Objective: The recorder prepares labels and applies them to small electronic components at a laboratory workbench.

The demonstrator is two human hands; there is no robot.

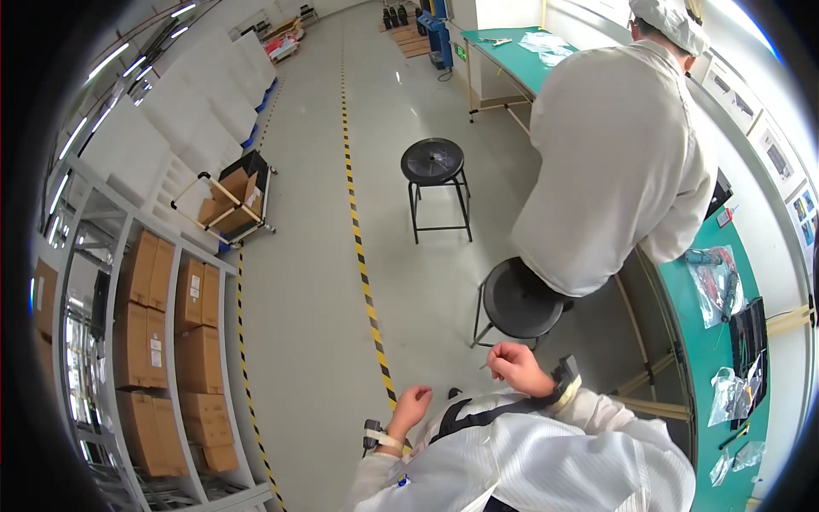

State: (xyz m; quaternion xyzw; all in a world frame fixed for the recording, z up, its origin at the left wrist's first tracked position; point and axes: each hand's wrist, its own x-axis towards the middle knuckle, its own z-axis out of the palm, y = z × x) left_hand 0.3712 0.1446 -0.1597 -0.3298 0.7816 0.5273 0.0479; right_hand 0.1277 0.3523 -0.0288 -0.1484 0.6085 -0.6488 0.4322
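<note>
My left hand [410, 411] is held low in front of my body, its fingers bent together, with nothing seen in them. My right hand [519, 369] is closed, with thumb and forefinger pinched. A small, thin, pale piece [484, 367] sticks out from its fingertips, too small to name. A dark device is strapped to each wrist. Just beyond my right hand stands a black round stool [522, 299]; neither hand touches it.
A person in white coat and cap [618, 162] leans over the green bench [695, 375], which holds power screwdrivers [729, 290], a black panel [748, 358] and plastic bags. Another stool [432, 162] stands ahead. Striped tape runs along the floor. Left are a shelf of cartons [198, 363] and a cart [235, 205].
</note>
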